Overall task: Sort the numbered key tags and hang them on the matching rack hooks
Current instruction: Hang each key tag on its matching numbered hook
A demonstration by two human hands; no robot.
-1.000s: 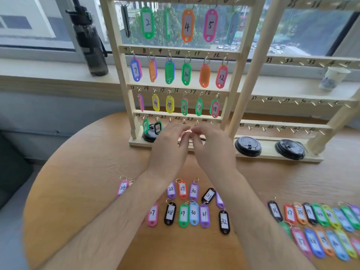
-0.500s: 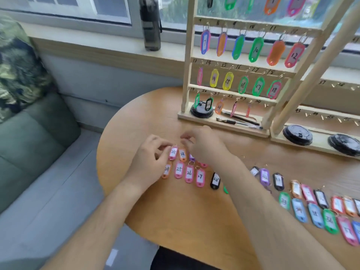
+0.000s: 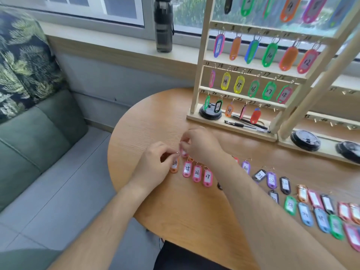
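Note:
My left hand (image 3: 155,166) pinches the ring of the orange tag 24 (image 3: 174,165), which lies on the round wooden table (image 3: 148,121). Just beside it, my right hand (image 3: 201,147) pinches a pink tag (image 3: 184,153) whose number is hidden by my fingers. Pink tags 25 (image 3: 187,168), 26 (image 3: 197,173) and 27 (image 3: 207,177) lie in a row right of tag 24. The wooden rack (image 3: 196,75) stands behind, with tags up to 23 hanging. Its hook 24 (image 3: 274,109) is bare.
Several more tags (image 3: 311,209) lie in rows to the right, under and past my right forearm. Black lids (image 3: 210,113) and pens (image 3: 245,125) sit on the rack base. A second rack (image 3: 321,78) stands to the right, a bottle (image 3: 163,26) on the sill, a sofa (image 3: 39,133) to the left.
Both hands came down from the rack's bottom row to the tags near the table's left edge. They now pinch tag 24 and a pink tag. The view swung left.

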